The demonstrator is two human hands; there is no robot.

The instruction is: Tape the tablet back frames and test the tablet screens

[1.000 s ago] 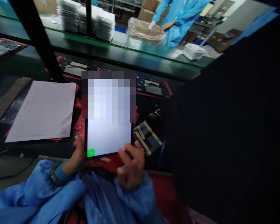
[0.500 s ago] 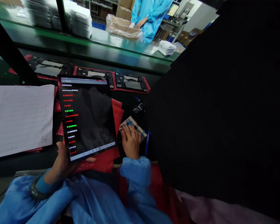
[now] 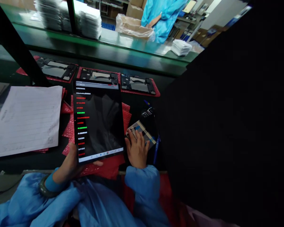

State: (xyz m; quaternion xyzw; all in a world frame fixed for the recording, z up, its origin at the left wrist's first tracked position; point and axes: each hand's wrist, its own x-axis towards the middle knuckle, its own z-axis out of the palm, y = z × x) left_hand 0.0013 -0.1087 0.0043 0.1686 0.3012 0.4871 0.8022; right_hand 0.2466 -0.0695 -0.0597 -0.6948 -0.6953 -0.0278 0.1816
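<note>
My left hand (image 3: 72,160) grips a tablet (image 3: 104,123) by its lower left corner, thumb along the edge and fingers behind it. The tablet's lit screen lists lines of red, green and white text on black. To its right, my right hand (image 3: 137,149) rests with fingers spread on a small flat rectangular piece (image 3: 145,132) with tan strips and blue bits; what it is I cannot make out. Red bubble wrap bags (image 3: 101,168) lie beneath the tablet, partly hidden by it. A blue pen (image 3: 156,149) lies right of my right hand.
Printed sheets (image 3: 28,119) lie at the left on red bubble wrap. Several opened tablet bodies (image 3: 137,84) stand in a row at the back on red wrap. Behind a green ledge (image 3: 127,60), a person in blue (image 3: 161,19) stands by a lined carton (image 3: 132,26). A dark panel (image 3: 222,110) fills the right.
The whole view has shifted, so most things sit further right. The tablet stands a little straighter in my left hand. My right hand stays on the flat piece, its fingers slightly more spread.
</note>
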